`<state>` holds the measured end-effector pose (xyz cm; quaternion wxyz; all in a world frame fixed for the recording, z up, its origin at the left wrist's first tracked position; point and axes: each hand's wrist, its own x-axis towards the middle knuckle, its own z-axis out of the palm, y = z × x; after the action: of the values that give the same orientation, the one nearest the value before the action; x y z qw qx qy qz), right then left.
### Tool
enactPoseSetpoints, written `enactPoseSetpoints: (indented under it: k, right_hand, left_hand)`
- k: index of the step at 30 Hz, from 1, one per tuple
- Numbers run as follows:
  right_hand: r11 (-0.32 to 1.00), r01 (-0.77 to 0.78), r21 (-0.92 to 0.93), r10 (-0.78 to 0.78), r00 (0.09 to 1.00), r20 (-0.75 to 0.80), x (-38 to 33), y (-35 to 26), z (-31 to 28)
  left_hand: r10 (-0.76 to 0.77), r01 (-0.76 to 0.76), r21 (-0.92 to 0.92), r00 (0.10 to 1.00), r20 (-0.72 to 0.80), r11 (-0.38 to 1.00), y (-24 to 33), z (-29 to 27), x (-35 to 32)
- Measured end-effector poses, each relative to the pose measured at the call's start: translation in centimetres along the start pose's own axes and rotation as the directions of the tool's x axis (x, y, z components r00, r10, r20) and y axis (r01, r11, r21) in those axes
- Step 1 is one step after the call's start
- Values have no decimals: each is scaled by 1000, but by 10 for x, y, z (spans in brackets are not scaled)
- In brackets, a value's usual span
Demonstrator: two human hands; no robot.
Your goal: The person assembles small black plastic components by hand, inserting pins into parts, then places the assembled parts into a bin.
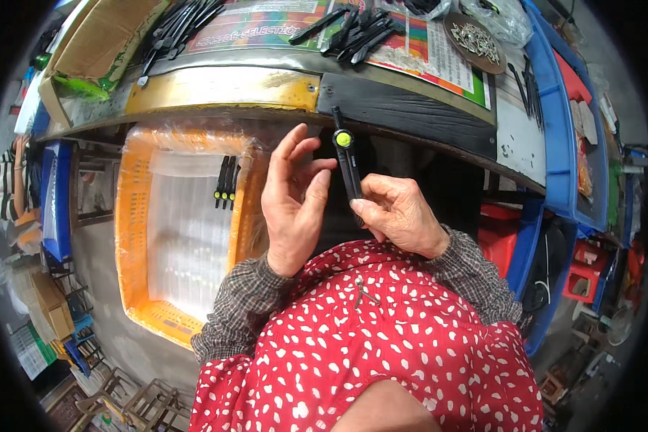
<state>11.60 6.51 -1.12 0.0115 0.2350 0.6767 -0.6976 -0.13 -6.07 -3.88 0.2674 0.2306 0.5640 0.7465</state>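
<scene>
while the right hand (399, 212) grips a black compass (348, 162) near the surface (403, 108) edge, the left hand (295, 194) hovers released just left.

Workbench (410, 97) across the top, dark worn edge w/ a yellowed strip at left, colourful printed sheet (439, 50) laid on it. Cardboard box (97, 36) at the bench's left end. Blue plastic bins (561, 122) along the right side, red crates (587, 270) lower right. Orange crate (133, 237), plastic-lined, under the bench at left. Grey concrete floor (115, 338); wooden stools (140, 403) bottom left. Even daylight, no hard shadows.
</scene>
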Motion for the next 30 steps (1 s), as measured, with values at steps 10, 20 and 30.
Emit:
enactPoseSetpoints:
  k: [10, 20, 30]
  right_hand:
    - [907, 270, -322, -243, 962, 122, 4, 6, 5]
    - [967, 139, -212, -129, 990, 59, 10, 10, 14]
    - [936, 133, -325, -122, 991, 55, 28, 12, 28]
  left_hand:
    - [429, -713, 700, 619, 657, -44, 8, -34, 0]
    - [383, -718, 691, 663, 644, 82, -1, -79, -12]
    - [271, -95, 975, 962, 37, 201, -65, -231, -2]
